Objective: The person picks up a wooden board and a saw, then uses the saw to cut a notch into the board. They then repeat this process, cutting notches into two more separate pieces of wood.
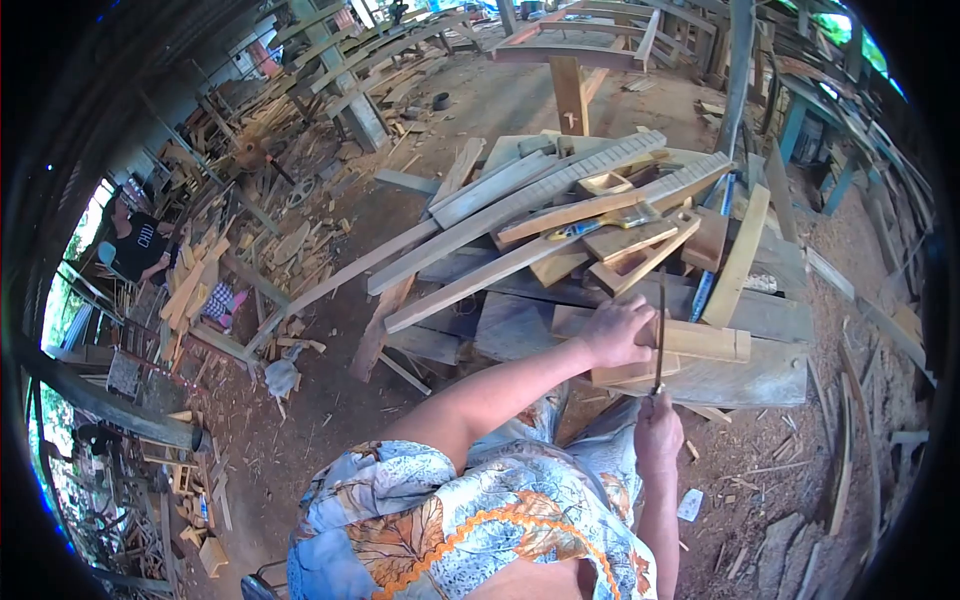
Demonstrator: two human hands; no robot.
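My left hand [618, 333] is curled over a pale wooden board [712, 343] and presses it down on the workbench [770, 375]. Its fingertips are partly hidden. In my right hand [659, 435], closed low at the bench's near edge, is the handle of what looks like a handsaw [661, 325]. The thin dark blade is seen edge-on, pointing away from me across the board, just right of my left hand. Another short block [635, 372] lies under the board. Beyond my hands lie hollowed wooden pieces [648, 255] and a paintbrush [610, 222].
Long wooden beams [520, 215] lie slantwise over the bench's far side. A blue-edged strip [712, 265] and a curved plank [742, 258] lie at the right. Scrap wood [290, 245] litters the floor. A person in a dark top [140, 245] sits at the far left.
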